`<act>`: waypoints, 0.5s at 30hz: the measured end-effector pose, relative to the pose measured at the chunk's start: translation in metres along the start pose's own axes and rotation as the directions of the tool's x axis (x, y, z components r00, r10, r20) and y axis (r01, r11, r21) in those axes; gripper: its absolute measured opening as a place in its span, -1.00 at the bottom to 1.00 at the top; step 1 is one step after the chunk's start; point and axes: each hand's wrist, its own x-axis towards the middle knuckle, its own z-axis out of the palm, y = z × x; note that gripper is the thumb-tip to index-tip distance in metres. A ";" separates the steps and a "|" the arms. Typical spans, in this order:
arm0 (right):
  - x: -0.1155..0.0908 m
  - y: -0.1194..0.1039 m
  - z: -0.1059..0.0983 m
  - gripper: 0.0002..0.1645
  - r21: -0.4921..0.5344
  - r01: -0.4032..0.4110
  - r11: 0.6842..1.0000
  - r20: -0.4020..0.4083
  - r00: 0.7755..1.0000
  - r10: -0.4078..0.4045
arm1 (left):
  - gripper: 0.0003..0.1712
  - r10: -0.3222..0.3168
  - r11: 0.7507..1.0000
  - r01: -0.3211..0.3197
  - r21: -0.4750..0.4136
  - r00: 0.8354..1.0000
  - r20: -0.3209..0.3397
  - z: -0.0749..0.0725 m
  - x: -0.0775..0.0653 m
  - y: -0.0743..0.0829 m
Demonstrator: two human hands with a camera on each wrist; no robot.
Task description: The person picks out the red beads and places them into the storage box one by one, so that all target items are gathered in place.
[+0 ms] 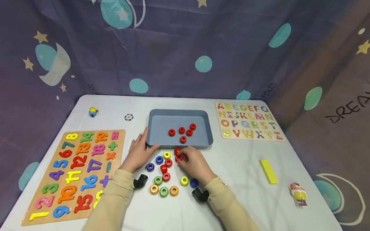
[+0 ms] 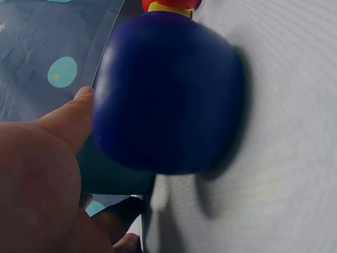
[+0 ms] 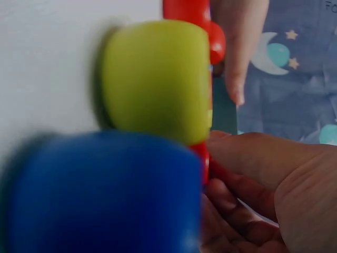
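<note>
I view the left hand, its grip spread wide, touching the near left corner of the gray-blue tray. The right hand, its grip narrow, pinches a red ring just outside the tray's near edge. Five red rings lie inside, with room along the left side. Loose rings crowd the surface between the sleeves; rightward, open room extends to the yellow block.

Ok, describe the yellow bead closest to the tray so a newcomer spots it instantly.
Find the blue-grey tray. Just in front of it, between the left hand and right hand, lies the yellow bead, beside a blue bead; the other yellow bead sits farther from the tray.
</note>
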 end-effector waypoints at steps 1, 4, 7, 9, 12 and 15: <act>-0.001 0.001 0.002 -0.78 -0.014 0.004 1.000 -0.003 1.000 -0.004 | 0.07 0.001 1.000 -0.001 0.000 1.000 0.000 0.000 0.000 0.000; -0.006 0.002 0.006 -0.75 -0.022 0.003 1.000 0.001 1.000 -0.003 | 0.08 0.002 1.000 -0.002 0.001 1.000 0.008 0.001 -0.001 0.000; -0.012 0.002 0.007 -0.74 -0.005 0.005 1.000 0.017 1.000 -0.005 | 0.09 -0.004 1.000 0.004 -0.002 1.000 0.014 0.001 -0.001 -0.001; -0.016 0.003 0.007 -0.73 0.005 0.012 1.000 0.024 1.000 -0.012 | 0.08 -0.007 1.000 0.007 -0.001 1.000 0.015 0.001 0.000 -0.002; -0.020 0.005 0.006 -0.72 0.021 0.019 1.000 0.021 1.000 -0.019 | 0.08 -0.005 1.000 0.005 -0.001 1.000 0.007 0.001 0.001 -0.002; -0.022 0.007 0.001 -0.69 0.039 0.001 0.999 -0.002 1.000 -0.001 | 0.08 -0.001 1.000 0.001 -0.003 1.000 0.004 0.000 0.001 -0.002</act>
